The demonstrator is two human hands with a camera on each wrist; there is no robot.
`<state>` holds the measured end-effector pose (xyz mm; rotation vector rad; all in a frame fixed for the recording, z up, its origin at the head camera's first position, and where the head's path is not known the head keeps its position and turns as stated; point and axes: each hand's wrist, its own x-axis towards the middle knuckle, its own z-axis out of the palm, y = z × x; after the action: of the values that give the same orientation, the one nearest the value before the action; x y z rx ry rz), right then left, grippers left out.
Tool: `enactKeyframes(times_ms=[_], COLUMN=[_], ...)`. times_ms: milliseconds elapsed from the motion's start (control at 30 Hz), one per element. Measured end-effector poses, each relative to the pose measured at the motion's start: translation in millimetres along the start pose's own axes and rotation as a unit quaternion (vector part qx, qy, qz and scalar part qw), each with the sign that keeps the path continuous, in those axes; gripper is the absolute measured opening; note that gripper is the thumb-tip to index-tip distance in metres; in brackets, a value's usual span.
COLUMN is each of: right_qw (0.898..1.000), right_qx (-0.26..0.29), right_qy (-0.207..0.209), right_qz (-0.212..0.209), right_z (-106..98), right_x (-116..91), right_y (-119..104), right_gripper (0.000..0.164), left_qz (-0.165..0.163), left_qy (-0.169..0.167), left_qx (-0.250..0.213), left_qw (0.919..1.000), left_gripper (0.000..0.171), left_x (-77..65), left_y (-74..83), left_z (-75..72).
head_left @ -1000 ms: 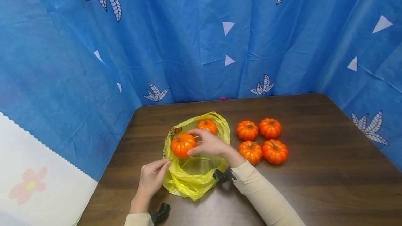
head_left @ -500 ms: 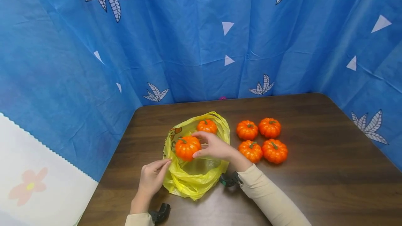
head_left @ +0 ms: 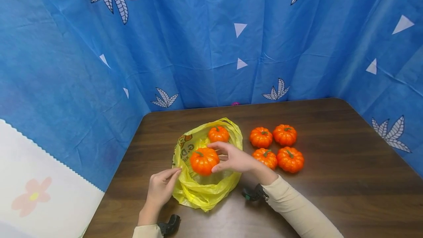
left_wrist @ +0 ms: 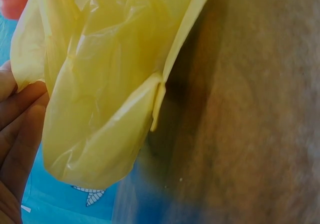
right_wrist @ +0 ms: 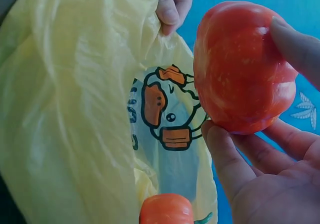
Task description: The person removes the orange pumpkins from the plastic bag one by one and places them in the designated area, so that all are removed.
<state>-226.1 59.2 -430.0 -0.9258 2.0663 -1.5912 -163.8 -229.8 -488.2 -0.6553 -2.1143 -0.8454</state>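
Over the mouth of a yellow plastic bag (head_left: 201,195), my right hand (head_left: 235,159) grips a small orange pumpkin (head_left: 204,161) between thumb and fingers. The right wrist view shows this held pumpkin (right_wrist: 244,69) close up, with the thumb on one side and fingertips on the other. At the bag's left rim, my left hand (head_left: 160,188) pinches the plastic; in the left wrist view its fingers (left_wrist: 20,109) lie against the yellow film. A second pumpkin (head_left: 218,134) sits inside the bag at the far side. Printed lettering and a cartoon show on the bag's inner wall.
To the right of the bag, several more orange pumpkins (head_left: 290,159) stand grouped on the dark wooden table (head_left: 343,179). A blue patterned curtain (head_left: 211,47) closes off the back and sides. A white cloth (head_left: 36,172) hangs at the lower left.
My right hand has moved right and slightly nearer with the pumpkin in it, from the bag's left side to over its middle. The left hand has stayed at the rim.
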Motion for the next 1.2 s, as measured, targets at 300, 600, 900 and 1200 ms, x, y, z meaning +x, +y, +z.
enactKeyframes(times_ms=[300,600,900,1200], right_qw=[0.999,0.999,0.999,0.999], right_qx=[0.02,-0.017,-0.016,-0.006], right_qy=[0.02,0.033,0.031,0.03], right_qz=[-0.017,-0.04,-0.041,-0.034], right_z=[-0.8,-4.1,-13.5,-24.2], right_x=[-19.3,-38.8,-57.5,-80.4], right_y=[-0.9,0.8,3.8,15.4], right_gripper=[0.069,0.069,0.071,0.068], left_qz=[-0.005,-0.003,-0.005,-0.008], left_qy=[-0.004,-0.004,-0.004,-0.005], left_qx=[-0.005,-0.005,0.002,0.006], left_qw=[1.0,1.0,1.0,0.9999], left_gripper=[0.023,0.023,0.023,0.022], left_x=[-0.8,-1.2,-0.4,-0.6], left_y=[-1.0,-0.6,1.6,2.1], left_z=[0.5,0.9,-0.5,-1.2])
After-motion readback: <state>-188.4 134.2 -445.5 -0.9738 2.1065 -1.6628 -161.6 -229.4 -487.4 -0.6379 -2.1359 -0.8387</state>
